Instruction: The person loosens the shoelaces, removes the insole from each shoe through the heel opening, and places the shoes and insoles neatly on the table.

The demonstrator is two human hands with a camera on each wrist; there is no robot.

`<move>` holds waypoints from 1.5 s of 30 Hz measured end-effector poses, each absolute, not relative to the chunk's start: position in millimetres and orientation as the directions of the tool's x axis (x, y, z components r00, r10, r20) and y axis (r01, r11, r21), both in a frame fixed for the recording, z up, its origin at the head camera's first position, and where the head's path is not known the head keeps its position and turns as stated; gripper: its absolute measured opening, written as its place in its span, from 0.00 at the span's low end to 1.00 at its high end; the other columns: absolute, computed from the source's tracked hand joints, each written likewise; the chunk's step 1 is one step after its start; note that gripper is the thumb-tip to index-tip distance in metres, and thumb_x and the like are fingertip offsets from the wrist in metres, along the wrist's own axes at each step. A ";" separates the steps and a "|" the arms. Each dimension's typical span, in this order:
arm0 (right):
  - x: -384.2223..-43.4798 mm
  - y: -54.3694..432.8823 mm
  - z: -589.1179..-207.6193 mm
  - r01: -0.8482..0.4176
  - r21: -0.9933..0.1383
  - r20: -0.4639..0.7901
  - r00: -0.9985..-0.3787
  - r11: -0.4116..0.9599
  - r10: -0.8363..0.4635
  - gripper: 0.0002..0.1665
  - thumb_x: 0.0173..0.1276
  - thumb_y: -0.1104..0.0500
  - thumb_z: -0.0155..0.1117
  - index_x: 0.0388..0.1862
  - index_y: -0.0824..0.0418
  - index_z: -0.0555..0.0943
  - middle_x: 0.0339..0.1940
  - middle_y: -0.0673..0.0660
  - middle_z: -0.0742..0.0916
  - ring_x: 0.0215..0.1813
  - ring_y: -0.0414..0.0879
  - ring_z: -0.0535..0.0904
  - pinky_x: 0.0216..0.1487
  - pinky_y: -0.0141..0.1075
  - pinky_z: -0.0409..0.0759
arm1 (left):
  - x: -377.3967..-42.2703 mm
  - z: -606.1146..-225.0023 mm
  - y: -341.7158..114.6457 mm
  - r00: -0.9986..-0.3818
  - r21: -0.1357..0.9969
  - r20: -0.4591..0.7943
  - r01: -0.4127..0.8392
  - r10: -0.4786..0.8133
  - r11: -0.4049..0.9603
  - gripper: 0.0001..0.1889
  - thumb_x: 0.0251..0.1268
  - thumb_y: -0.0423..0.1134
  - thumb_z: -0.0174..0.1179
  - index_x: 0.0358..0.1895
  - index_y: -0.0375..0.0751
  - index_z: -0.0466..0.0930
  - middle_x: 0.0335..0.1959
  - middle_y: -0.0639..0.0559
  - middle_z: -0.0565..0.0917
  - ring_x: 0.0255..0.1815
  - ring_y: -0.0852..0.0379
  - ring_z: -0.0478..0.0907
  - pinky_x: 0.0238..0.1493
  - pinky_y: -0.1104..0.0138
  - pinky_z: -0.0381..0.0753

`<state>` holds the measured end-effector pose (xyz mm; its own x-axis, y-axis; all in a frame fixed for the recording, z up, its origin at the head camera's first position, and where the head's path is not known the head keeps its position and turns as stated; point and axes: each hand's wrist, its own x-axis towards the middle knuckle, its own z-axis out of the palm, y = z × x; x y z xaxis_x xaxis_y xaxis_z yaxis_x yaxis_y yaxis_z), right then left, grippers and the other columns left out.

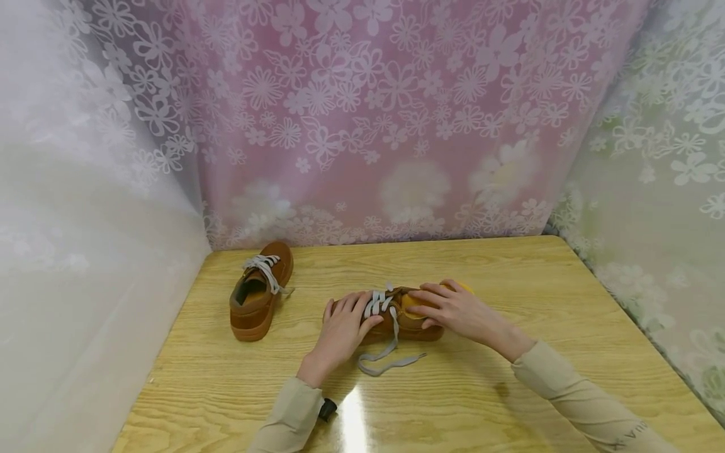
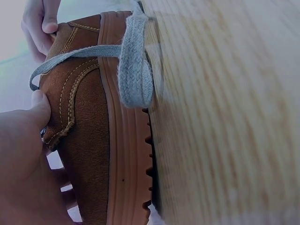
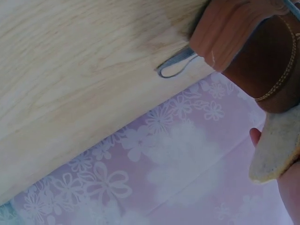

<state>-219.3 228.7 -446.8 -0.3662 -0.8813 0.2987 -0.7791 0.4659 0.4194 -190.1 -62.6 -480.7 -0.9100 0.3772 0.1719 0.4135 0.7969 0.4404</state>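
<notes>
A brown suede shoe (image 1: 416, 333) with a thick ridged sole lies sideways across the table, its toe to the left. My left hand (image 1: 340, 330) grips it over the toe, with the thumb on the near side by the laces. The loose grey lace (image 1: 391, 363) trails onto the wood in front. At the heel end, my right hand (image 1: 461, 313) holds an insole (image 3: 276, 145), yellow on one face and greyish-white on the other. Part of the insole lies in the shoe opening and part sticks out behind the heel; the fingers hide some of it.
A matching brown shoe (image 1: 252, 318) with grey laces stands at the left of the wooden table (image 1: 510, 264), toe pointing away. A pink flowered curtain (image 1: 368, 126) hangs behind the back edge. Pale sheets hang at both sides.
</notes>
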 end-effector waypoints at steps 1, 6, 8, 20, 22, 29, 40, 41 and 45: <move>-217.9 229.2 -445.7 -0.772 0.430 0.282 -0.378 0.468 -0.882 0.25 0.72 0.48 0.58 0.67 0.45 0.80 0.67 0.51 0.81 0.64 0.51 0.78 0.55 0.49 0.78 | -189.7 -480.9 -62.4 -0.910 0.440 0.172 0.414 0.378 0.797 0.34 0.77 0.63 0.44 0.79 0.53 0.61 0.75 0.48 0.68 0.76 0.47 0.61 0.74 0.37 0.50; -212.0 229.5 -439.0 -0.740 0.472 0.222 -0.426 0.479 -0.877 0.35 0.59 0.59 0.74 0.68 0.45 0.80 0.67 0.50 0.81 0.65 0.49 0.78 0.59 0.49 0.76 | -188.5 -481.8 -61.5 -0.908 0.444 0.174 0.417 0.380 0.793 0.34 0.77 0.63 0.44 0.79 0.53 0.61 0.75 0.47 0.68 0.76 0.47 0.62 0.74 0.37 0.51; -210.6 228.5 -435.9 -0.723 0.500 0.215 -0.430 0.477 -0.877 0.34 0.59 0.61 0.75 0.66 0.47 0.80 0.66 0.49 0.82 0.64 0.49 0.78 0.59 0.48 0.76 | -188.4 -481.8 -61.5 -0.908 0.446 0.175 0.419 0.381 0.791 0.34 0.77 0.63 0.44 0.79 0.53 0.61 0.75 0.47 0.68 0.76 0.46 0.62 0.74 0.37 0.51; -203.7 230.6 -420.2 -0.689 0.556 0.231 -0.409 0.465 -0.883 0.24 0.60 0.58 0.74 0.57 0.53 0.86 0.57 0.47 0.86 0.57 0.48 0.79 0.54 0.44 0.77 | -188.8 -480.8 -62.4 -0.904 0.439 0.171 0.426 0.392 0.791 0.33 0.77 0.62 0.45 0.79 0.52 0.61 0.74 0.47 0.68 0.76 0.46 0.62 0.74 0.37 0.51; -201.5 233.1 -417.2 -0.683 0.553 0.236 -0.421 0.477 -0.876 0.24 0.59 0.60 0.75 0.57 0.53 0.86 0.57 0.47 0.86 0.57 0.48 0.80 0.54 0.44 0.78 | -189.0 -481.2 -62.3 -0.905 0.440 0.173 0.424 0.389 0.792 0.33 0.77 0.62 0.45 0.79 0.52 0.61 0.74 0.47 0.68 0.76 0.46 0.62 0.74 0.37 0.51; -194.3 243.7 -405.4 -0.650 0.566 0.221 -0.473 0.508 -0.853 0.31 0.54 0.66 0.79 0.59 0.54 0.84 0.59 0.48 0.85 0.59 0.48 0.80 0.58 0.45 0.78 | -189.6 -481.3 -62.7 -0.902 0.441 0.192 0.431 0.386 0.787 0.33 0.77 0.62 0.45 0.78 0.53 0.62 0.74 0.47 0.69 0.75 0.47 0.63 0.74 0.37 0.51; -202.5 235.0 -422.0 -0.731 0.440 0.257 -0.453 0.521 -0.853 0.26 0.65 0.40 0.67 0.61 0.43 0.85 0.65 0.53 0.83 0.60 0.52 0.80 0.59 0.49 0.78 | -190.3 -483.5 -63.0 -0.902 0.419 0.194 0.432 0.386 0.799 0.33 0.77 0.64 0.44 0.78 0.53 0.61 0.74 0.48 0.69 0.75 0.47 0.63 0.74 0.37 0.52; -203.0 233.6 -422.9 -0.732 0.435 0.254 -0.458 0.524 -0.852 0.25 0.66 0.41 0.67 0.61 0.43 0.85 0.65 0.53 0.82 0.60 0.52 0.80 0.58 0.48 0.78 | -190.2 -483.5 -63.0 -0.902 0.418 0.193 0.431 0.386 0.800 0.33 0.77 0.64 0.43 0.78 0.53 0.61 0.74 0.48 0.69 0.76 0.47 0.63 0.74 0.37 0.52; -202.5 231.4 -422.0 -0.721 0.454 0.225 -0.475 0.523 -0.851 0.27 0.60 0.48 0.75 0.60 0.43 0.85 0.65 0.53 0.82 0.59 0.52 0.79 0.56 0.47 0.78 | -189.4 -482.5 -63.0 -0.903 0.426 0.191 0.430 0.385 0.796 0.33 0.77 0.63 0.44 0.79 0.52 0.61 0.74 0.48 0.68 0.76 0.47 0.62 0.74 0.37 0.52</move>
<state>-202.5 231.4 -422.0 -0.4752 -0.8506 0.2251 -0.7215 0.5231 0.4536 -189.4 -63.0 -482.5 -0.9028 0.3853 0.1911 0.4299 0.7962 0.4259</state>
